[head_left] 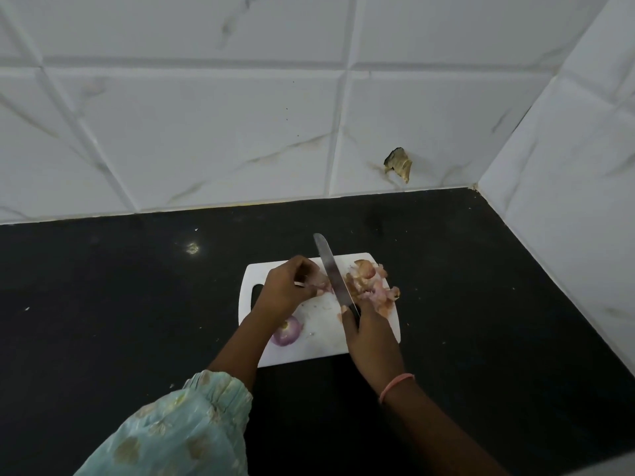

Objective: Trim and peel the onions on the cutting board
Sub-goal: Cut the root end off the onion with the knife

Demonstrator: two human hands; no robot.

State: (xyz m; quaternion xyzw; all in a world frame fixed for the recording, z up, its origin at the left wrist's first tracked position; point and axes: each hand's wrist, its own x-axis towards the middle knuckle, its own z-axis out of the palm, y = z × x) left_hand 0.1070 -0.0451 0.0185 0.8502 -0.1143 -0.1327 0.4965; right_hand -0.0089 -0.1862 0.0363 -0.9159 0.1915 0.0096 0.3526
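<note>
Onion point(318, 286) — pinched in my left hand point(287, 286) mid-board, against the knife point(331, 273) my right hand point(369, 338) grips by the handle. Peeled onion point(287, 333) near the cutting board point(343, 345) front edge; skins point(372, 286) heaped right. Risk (my judgement): blade beside my fingertips — a slip on loose skin could nick them.

I see knife handle point(351, 316) buried in right hand point(369, 338) | left hand point(287, 286) covers its onion point(321, 286) | peeled onion point(287, 333) half behind forearm
</note>
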